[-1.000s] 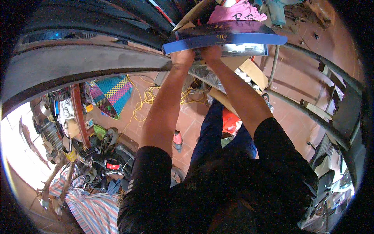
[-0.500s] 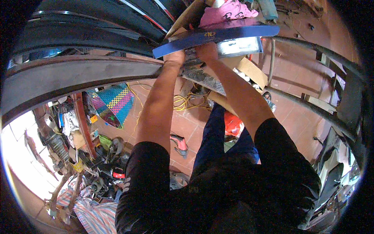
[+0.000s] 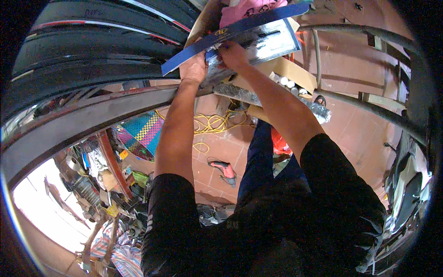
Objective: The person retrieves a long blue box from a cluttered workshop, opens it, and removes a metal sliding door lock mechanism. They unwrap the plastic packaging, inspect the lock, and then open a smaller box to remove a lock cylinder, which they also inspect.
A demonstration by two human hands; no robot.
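Observation:
A long blue strip (image 3: 249,27) with a gold emblem slants across the top of the view, its right end higher than its left. Against its lower side is a shiny, clear-wrapped flat panel (image 3: 274,40) with a dark edge. My left hand (image 3: 194,69) grips the strip near its left end, the fingers partly hidden behind it. Close beside it, my right hand (image 3: 234,55) has its fingers curled in at the strip's lower edge, under the emblem. Whatever is between those fingers is too small to make out.
Long black panels (image 3: 106,46) lie at upper left beside a grey metal beam (image 3: 115,108). Pink cloth (image 3: 249,10) lies behind the strip. Below are a cardboard box (image 3: 295,74) with white rolls, a yellow cable (image 3: 212,122), a red power drill (image 3: 225,171) and a metal rail frame (image 3: 318,64).
The blue strip has shifted left and tilts more steeply, its right end raised. Both hands have moved left with it, and more of the shiny panel shows. The whole view has also turned slightly.

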